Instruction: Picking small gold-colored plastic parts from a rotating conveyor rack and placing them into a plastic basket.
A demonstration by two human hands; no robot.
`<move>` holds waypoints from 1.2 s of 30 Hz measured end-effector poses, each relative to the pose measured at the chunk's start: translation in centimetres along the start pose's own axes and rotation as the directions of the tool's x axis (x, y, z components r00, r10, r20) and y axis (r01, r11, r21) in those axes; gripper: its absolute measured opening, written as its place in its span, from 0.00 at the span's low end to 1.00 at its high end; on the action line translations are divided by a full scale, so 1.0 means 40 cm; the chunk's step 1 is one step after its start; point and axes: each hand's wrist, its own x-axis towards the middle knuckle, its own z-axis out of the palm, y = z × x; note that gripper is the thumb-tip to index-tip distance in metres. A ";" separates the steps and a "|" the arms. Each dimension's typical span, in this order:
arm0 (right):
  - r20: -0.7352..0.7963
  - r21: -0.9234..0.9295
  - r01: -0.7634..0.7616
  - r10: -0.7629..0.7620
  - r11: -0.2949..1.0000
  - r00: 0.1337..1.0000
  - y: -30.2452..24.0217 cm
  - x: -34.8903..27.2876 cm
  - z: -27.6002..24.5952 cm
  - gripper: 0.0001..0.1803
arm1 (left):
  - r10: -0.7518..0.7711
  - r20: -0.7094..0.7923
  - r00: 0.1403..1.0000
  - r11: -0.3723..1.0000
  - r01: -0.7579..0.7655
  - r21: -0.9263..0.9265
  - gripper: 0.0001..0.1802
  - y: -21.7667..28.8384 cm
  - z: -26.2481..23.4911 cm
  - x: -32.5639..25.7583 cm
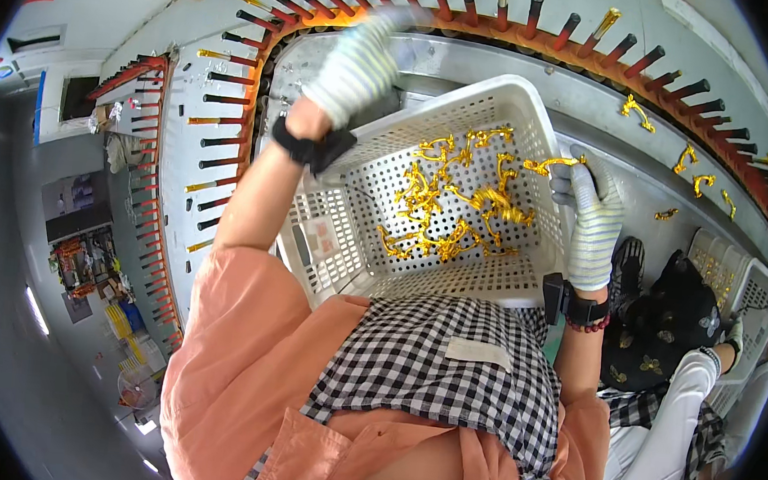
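Observation:
My left hand (pixel 356 74), in a striped, pale glove, reaches up past the far left of the white plastic basket (pixel 538 117) to the row of pegs. Motion smears its fingers, so I cannot tell whether they grip anything. My right hand (pixel 595 216), in a similar glove with grey fingertips, is closed at the basket's right rim. It holds a slim, shiny gold metal piece (pixel 548 165) with branching ends, which points left over the basket. Several like gold pieces (pixel 419 193) lie heaped on the basket's perforated bottom.
A curved conveyor track (pixel 544 38) with upright black-sleeved pegs, some gold-topped, arcs around the far side. Loose gold pieces (pixel 686 159) lie on the grey surface at right. Beside me, a co-worker's gloved hand (pixel 734 347) is at another white basket (pixel 749 300).

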 end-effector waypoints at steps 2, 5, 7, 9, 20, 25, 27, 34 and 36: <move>-0.032 -0.029 0.007 -0.008 1.000 0.999 0.017 0.000 -0.001 0.17 | 0.043 -0.129 0.991 0.798 0.044 0.601 0.25 -0.061 -0.043 0.123; -0.096 0.009 0.028 -0.027 1.000 0.995 0.048 0.002 -0.024 0.18 | 0.290 -0.064 0.955 0.613 -0.134 0.779 0.28 -0.238 -0.112 0.191; -0.037 0.239 0.034 -0.026 0.970 0.999 0.079 0.033 -0.032 0.24 | -0.397 0.020 0.918 0.893 0.382 0.238 0.24 -0.339 -0.195 0.200; -0.116 0.373 0.030 0.015 0.927 0.993 0.107 0.057 -0.042 0.23 | -0.515 -0.055 0.855 0.797 0.502 0.335 0.18 -0.266 -0.184 0.208; -0.084 0.441 0.053 -0.018 0.896 0.996 0.141 0.126 -0.114 0.19 | -0.202 -0.484 0.851 0.593 0.500 0.632 0.17 -0.260 -0.137 0.069; -0.020 0.165 0.114 -0.113 0.980 0.993 0.081 0.029 -0.020 0.22 | -0.334 -0.566 0.754 0.901 0.431 0.042 0.17 -0.513 -0.385 -0.047; -0.077 0.101 0.113 -0.105 0.989 0.991 0.072 0.009 -0.040 0.25 | -0.076 -0.459 0.885 0.329 0.457 0.826 0.19 -0.642 -0.317 -0.052; -0.083 0.147 0.080 -0.069 0.986 0.994 0.036 -0.047 0.006 0.23 | -0.707 -0.546 0.449 0.704 0.511 -0.493 0.20 -0.610 -0.201 -0.126; -0.108 0.161 0.133 -0.117 0.978 0.987 0.032 -0.038 0.027 0.24 | -0.688 -0.458 0.563 0.637 0.771 -0.009 0.25 -0.625 -0.203 -0.161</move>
